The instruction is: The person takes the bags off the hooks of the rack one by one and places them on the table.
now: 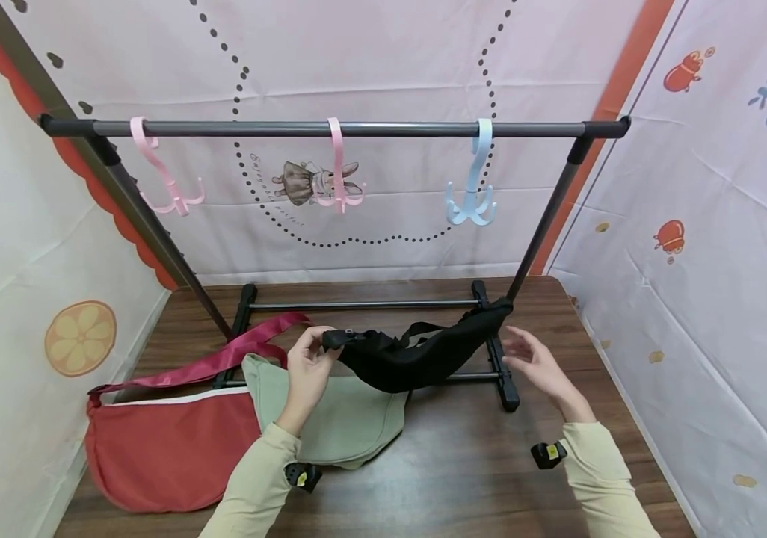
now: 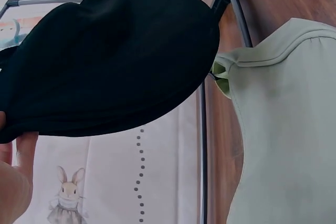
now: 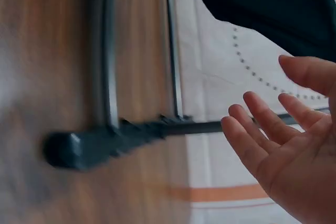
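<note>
A black bag [image 1: 417, 359] hangs in the air over the table, its left end pinched between the thumb and fingers of my left hand [image 1: 308, 368]. Its right end reaches up close to the rack's right post. In the left wrist view the black bag [image 2: 121, 61] spreads wide from the left hand [image 2: 18, 174]. Just right of the bag is my right hand [image 1: 537, 362], fingers spread and holding nothing. The right wrist view has that right hand [image 3: 286, 140] palm up, apart from the black cloth. A sage green bag [image 1: 336, 422] lies beneath, partly hidden by the left hand.
A red bag [image 1: 175, 448] with a shiny strap lies at the left. Behind stands a dark rack, whose top bar [image 1: 404, 129] carries a left pink hook [image 1: 167, 175], a middle pink hook [image 1: 339, 168] and a blue hook [image 1: 472, 179]. Printed cloth walls enclose the wooden table [image 1: 464, 478].
</note>
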